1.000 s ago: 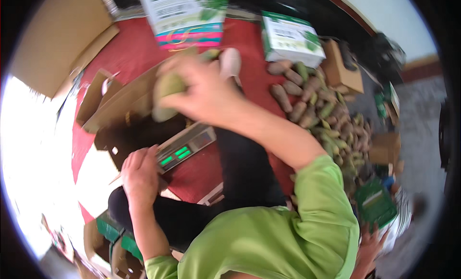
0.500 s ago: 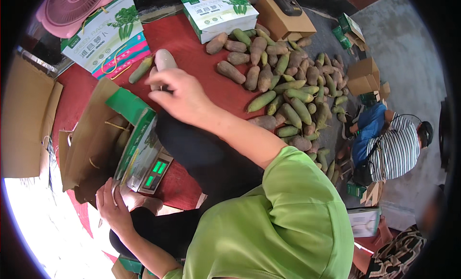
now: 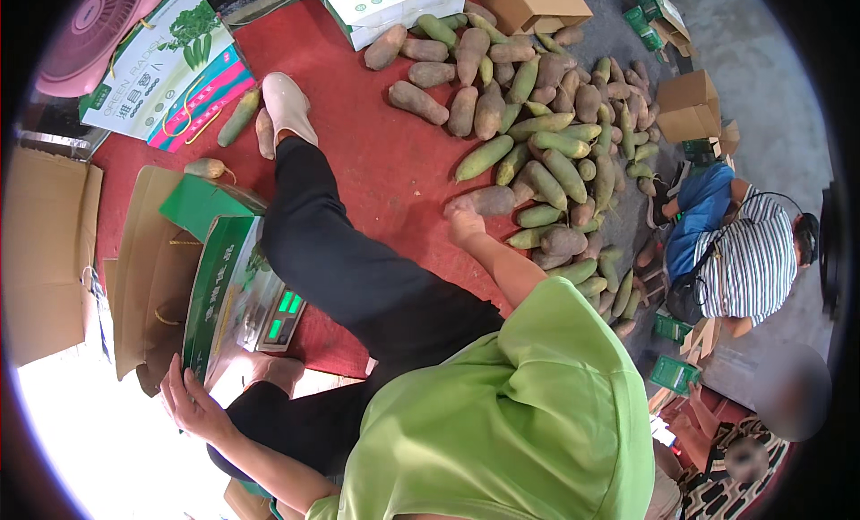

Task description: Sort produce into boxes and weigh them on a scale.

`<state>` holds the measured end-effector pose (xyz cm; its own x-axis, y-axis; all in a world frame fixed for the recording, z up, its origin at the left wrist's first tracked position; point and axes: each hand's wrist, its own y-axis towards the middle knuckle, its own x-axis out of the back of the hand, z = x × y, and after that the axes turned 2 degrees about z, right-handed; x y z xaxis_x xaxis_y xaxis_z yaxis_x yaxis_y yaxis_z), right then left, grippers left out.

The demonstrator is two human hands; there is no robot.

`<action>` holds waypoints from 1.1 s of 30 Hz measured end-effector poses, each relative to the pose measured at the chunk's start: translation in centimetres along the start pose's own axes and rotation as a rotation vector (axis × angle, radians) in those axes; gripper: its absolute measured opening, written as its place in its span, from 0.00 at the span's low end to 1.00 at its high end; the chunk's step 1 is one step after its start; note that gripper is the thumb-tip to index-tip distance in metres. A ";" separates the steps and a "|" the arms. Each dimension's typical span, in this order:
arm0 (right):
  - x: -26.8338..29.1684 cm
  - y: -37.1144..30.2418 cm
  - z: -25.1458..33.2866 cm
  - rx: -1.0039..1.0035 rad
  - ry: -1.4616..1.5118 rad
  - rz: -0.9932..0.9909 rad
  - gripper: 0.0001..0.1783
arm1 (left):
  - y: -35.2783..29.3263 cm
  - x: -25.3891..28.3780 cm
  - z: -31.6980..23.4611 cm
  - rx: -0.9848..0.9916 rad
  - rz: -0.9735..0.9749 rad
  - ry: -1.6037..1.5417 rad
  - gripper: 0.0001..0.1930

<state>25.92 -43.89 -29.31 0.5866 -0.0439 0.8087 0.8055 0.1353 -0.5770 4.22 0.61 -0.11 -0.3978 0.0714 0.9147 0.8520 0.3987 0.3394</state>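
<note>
My left hand grips the lower edge of a green-and-white carton, its fingers over the panel. The carton stands with flaps spread on a scale with a lit green display. Out to the right, my right hand closes around the near end of a soil-coated radish lying at the edge of a large pile of green radishes and brown, muddy ones. A small brown radish with a thin tail lies just beyond the carton's green flap. The carton's inside is mostly hidden.
My shoe rests on the red mat beside a green radish. Printed cartons, a pink fan and a brown box stand at the back. A person in stripes works at the right.
My right hand has moved from near my shoe rightward to the radish at the pile's edge. My left hand stays at the carton. The small tailed radish now shows beyond the flap.
</note>
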 end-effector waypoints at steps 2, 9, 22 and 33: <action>0.5 0.2 -0.6 -0.005 -0.053 -0.014 0.18 | -0.1 -0.3 0.0 0.036 -0.042 -0.088 0.11; 2.3 2.9 -1.2 0.038 -0.277 -0.003 0.18 | -0.8 -0.6 0.6 0.018 -0.057 -0.022 0.12; -2.6 4.8 -3.9 0.155 -0.527 -0.029 0.20 | -0.5 -0.8 -0.7 0.090 0.000 -0.006 0.13; 2.9 4.1 -2.5 0.080 -0.042 -0.180 0.40 | 0.6 0.6 -1.8 -0.016 0.018 -0.032 0.14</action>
<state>31.11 -45.89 -29.63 0.4288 -0.0337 0.9028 0.8865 0.2077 -0.4134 5.13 -0.78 1.01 -0.3930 0.1076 0.9132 0.8643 0.3823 0.3269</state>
